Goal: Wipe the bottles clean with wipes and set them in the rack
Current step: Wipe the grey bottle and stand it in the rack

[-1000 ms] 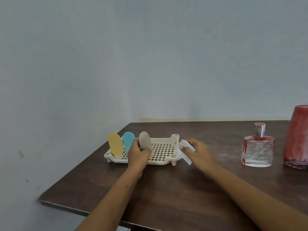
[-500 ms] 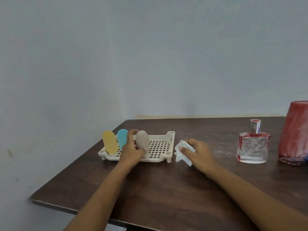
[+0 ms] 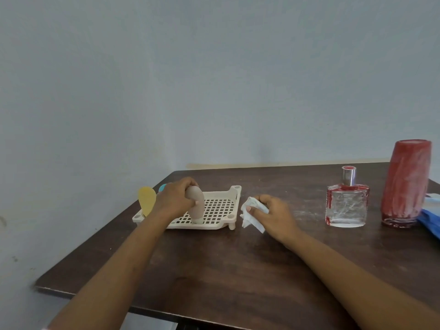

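A cream grid rack (image 3: pixel 219 216) sits on the dark wooden table (image 3: pixel 238 270). Upright oval dividers stand in it: yellow (image 3: pixel 147 203), blue (image 3: pixel 162 187) mostly hidden, and beige (image 3: pixel 196 207). My left hand (image 3: pixel 175 200) grips the beige divider near its top. Just right of the rack, my right hand (image 3: pixel 271 216) rests on the table and holds a crumpled white wipe (image 3: pixel 250 214). A clear square bottle (image 3: pixel 346 206) with red smears and a silver cap stands at the right. Beside it stands a tall red-smeared bottle (image 3: pixel 406 183).
Something blue (image 3: pixel 431 222) lies at the table's right edge behind the tall bottle. A pale wall stands close behind and to the left. White dust marks the table between my right hand and the square bottle. The table's near edge runs across the bottom left.
My left hand has shifted up over the beige divider's top, covering most of the blue one. My right hand stays beside the rack with the wipe. The view has shifted slightly.
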`<state>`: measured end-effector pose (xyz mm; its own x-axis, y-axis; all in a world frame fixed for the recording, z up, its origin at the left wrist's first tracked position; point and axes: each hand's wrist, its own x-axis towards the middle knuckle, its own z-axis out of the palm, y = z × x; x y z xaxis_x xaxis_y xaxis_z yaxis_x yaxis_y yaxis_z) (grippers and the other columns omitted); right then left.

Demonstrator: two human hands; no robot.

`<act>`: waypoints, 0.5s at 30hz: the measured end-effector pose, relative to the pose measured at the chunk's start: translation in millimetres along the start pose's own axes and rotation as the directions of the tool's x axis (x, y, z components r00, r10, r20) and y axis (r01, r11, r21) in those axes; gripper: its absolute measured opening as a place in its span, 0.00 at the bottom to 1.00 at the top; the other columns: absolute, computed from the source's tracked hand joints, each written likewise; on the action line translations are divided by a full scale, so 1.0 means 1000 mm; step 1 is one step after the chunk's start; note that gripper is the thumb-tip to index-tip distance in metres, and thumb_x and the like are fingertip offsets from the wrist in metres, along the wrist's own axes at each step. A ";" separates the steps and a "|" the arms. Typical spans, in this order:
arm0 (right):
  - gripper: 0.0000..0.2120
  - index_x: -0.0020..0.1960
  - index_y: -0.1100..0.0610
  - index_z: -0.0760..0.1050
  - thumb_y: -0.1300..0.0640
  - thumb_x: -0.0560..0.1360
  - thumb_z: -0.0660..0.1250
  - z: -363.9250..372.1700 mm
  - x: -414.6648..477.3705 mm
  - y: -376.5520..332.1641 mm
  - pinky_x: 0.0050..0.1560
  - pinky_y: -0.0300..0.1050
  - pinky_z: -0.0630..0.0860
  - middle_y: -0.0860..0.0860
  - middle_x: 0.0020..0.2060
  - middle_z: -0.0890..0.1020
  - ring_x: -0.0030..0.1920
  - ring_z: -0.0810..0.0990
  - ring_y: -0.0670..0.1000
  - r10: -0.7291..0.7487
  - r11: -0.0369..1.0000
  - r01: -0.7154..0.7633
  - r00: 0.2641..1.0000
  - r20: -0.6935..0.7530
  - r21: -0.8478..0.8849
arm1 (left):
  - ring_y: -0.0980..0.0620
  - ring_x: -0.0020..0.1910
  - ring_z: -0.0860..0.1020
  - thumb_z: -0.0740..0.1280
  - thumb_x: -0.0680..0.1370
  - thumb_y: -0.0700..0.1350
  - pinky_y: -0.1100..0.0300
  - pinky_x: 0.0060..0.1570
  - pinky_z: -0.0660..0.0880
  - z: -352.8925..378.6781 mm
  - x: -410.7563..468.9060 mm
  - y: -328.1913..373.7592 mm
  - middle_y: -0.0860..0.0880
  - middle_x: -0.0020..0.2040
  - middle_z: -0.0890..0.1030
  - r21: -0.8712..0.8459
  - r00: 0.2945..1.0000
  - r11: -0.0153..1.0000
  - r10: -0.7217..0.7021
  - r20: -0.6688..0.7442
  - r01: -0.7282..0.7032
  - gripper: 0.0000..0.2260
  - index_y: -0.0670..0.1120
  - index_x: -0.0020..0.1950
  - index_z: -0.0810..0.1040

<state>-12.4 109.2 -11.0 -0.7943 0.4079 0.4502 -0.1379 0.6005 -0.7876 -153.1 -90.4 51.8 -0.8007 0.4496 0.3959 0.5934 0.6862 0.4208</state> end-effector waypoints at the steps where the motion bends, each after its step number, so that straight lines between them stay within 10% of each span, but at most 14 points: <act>1: 0.07 0.46 0.56 0.79 0.53 0.76 0.67 0.000 0.000 -0.001 0.39 0.49 0.76 0.51 0.39 0.82 0.39 0.80 0.50 0.001 1.000 -0.001 1.000 0.001 -0.002 | 0.53 0.52 0.73 0.73 0.72 0.46 0.55 0.53 0.68 -0.004 0.003 0.000 0.56 0.53 0.78 0.100 1.000 0.995 0.005 0.024 -0.007 0.15 0.57 0.55 0.74; 15: 0.05 0.45 0.55 0.79 0.53 0.76 0.67 -0.002 -0.002 -0.008 0.33 0.37 0.71 0.48 0.39 0.81 0.38 0.79 0.47 -0.019 1.000 0.019 1.000 -0.007 -0.015 | 0.52 0.65 0.69 0.64 0.79 0.49 0.42 0.68 0.49 -0.031 0.037 0.001 0.55 0.63 0.76 0.546 0.950 0.812 0.033 0.309 -0.206 0.11 0.58 0.61 0.73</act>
<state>-9.0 105.1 -5.0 -0.7875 0.4008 0.4682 -0.1444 0.6186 -0.7723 -179.3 -90.3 92.0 -0.7671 0.6266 0.1379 0.6014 0.7771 -0.1856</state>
